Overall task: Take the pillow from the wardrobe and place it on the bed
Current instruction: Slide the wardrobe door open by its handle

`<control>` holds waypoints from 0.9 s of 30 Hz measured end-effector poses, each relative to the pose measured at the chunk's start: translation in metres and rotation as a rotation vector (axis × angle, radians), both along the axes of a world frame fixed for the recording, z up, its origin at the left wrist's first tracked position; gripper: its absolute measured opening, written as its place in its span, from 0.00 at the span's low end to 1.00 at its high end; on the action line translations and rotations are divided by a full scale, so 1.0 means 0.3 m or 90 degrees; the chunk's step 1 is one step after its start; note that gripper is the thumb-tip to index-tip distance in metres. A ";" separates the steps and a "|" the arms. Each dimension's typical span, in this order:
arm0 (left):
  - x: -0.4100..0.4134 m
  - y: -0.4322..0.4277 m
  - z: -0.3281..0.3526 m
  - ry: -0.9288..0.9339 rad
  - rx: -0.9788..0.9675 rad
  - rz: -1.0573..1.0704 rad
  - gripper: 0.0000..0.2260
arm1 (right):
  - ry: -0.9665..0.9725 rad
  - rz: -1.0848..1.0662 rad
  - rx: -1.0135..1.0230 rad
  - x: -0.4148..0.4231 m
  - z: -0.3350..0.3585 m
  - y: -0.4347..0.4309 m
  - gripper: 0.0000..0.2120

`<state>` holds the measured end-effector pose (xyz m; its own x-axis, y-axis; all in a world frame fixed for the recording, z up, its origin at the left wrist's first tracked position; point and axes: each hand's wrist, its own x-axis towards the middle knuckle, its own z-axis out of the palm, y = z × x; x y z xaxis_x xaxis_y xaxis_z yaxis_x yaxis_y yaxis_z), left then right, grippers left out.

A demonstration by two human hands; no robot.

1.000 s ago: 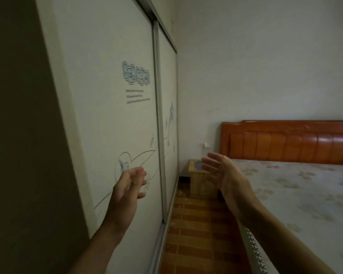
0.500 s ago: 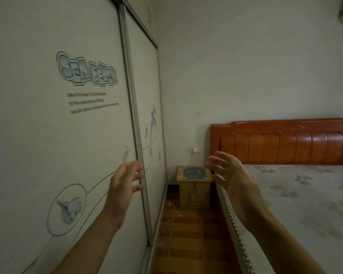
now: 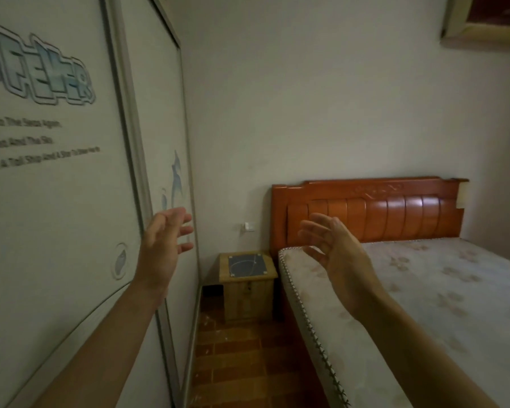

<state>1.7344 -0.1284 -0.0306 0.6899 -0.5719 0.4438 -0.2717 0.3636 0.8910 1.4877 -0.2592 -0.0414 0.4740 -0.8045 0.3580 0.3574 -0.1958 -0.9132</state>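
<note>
The wardrobe (image 3: 56, 207) fills the left side, its white sliding doors shut and printed with blue lettering and dolphins. No pillow is in sight. My left hand (image 3: 164, 245) is raised in front of the door seam, fingers apart, holding nothing. My right hand (image 3: 334, 251) is lifted over the near corner of the bed (image 3: 424, 304), fingers spread and empty. The bed has a pale flowered mattress and an orange wooden headboard (image 3: 371, 207).
A small wooden bedside cabinet (image 3: 248, 287) stands between the wardrobe and the bed against the back wall. A narrow strip of brown tiled floor (image 3: 242, 363) runs between wardrobe and bed. A wall socket (image 3: 249, 226) sits above the cabinet.
The view has swung right and moved closer along the wardrobe doors toward the headboard. Both hands stay raised and open, now slightly higher and nearer the door seam.
</note>
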 end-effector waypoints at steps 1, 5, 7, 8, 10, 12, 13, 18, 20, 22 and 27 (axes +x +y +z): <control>0.037 -0.039 0.001 0.004 -0.006 -0.008 0.12 | 0.000 -0.010 -0.005 0.027 0.014 -0.030 0.22; 0.145 -0.169 -0.021 0.007 -0.006 -0.048 0.15 | 0.002 -0.021 -0.016 0.133 0.044 -0.139 0.26; 0.213 -0.227 -0.042 0.012 0.001 -0.052 0.17 | 0.007 -0.026 -0.020 0.212 0.027 -0.206 0.24; 0.249 -0.257 -0.054 0.015 0.008 -0.050 0.18 | 0.011 -0.030 -0.020 0.253 0.016 -0.243 0.23; 0.321 -0.325 -0.080 0.018 0.025 -0.045 0.18 | 0.014 -0.023 -0.004 0.332 -0.009 -0.327 0.22; 0.386 -0.391 -0.097 0.021 0.037 -0.028 0.17 | 0.012 -0.006 0.006 0.406 -0.037 -0.418 0.21; 0.422 -0.427 -0.099 0.022 0.037 -0.011 0.16 | 0.014 0.004 0.002 0.444 -0.048 -0.468 0.21; 0.555 -0.621 -0.079 0.022 0.029 0.068 0.08 | -0.005 0.061 0.019 0.601 -0.089 -0.736 0.19; 0.597 -0.689 -0.044 0.013 0.012 0.098 0.07 | -0.029 0.087 0.029 0.654 -0.082 -0.837 0.19; 0.637 -0.755 0.007 0.010 -0.004 0.124 0.08 | -0.052 0.117 0.058 0.712 -0.061 -0.942 0.21; 0.774 -0.874 0.075 -0.041 -0.007 0.222 0.08 | -0.071 0.204 0.092 0.943 -0.014 -1.119 0.21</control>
<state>1.9667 -0.3905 -0.0082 0.8137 -0.3012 0.4972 -0.4364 0.2485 0.8648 1.7707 -0.5948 -0.0457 0.6743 -0.6675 0.3158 0.4789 0.0698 -0.8751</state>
